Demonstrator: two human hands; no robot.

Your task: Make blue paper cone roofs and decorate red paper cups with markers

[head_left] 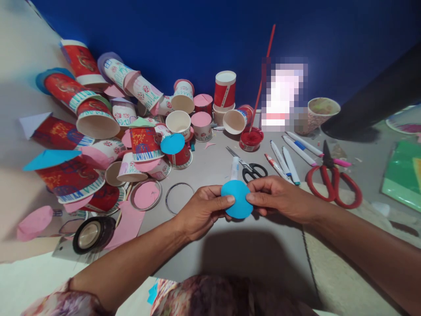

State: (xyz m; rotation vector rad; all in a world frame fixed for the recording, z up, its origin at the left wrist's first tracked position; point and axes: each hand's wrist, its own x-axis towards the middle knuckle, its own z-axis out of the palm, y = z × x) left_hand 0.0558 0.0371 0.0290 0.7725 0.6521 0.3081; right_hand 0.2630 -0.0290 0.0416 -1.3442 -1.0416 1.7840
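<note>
Between both hands, over the near middle of the table, is a flat blue paper circle (237,200). My left hand (205,206) pinches its left edge, thumb on top and fingers behind. On the opposite edge my right hand (271,197) grips it the same way. Just beyond the circle lie a glue stick (234,166), partly covered by it, and black-handled scissors (251,169). Left of my hands, a ring (180,197) lies flat, and beside it another ring (159,199) surrounds a pink paper circle (144,195).
Decorated paper cups (141,140) are heaped at the left. Black tape (94,235) sits at the near left. A red jar (251,139) with an upright stick stands at the back. Markers (284,160) and red-handled scissors (332,184) lie at the right, near a green packet (403,175).
</note>
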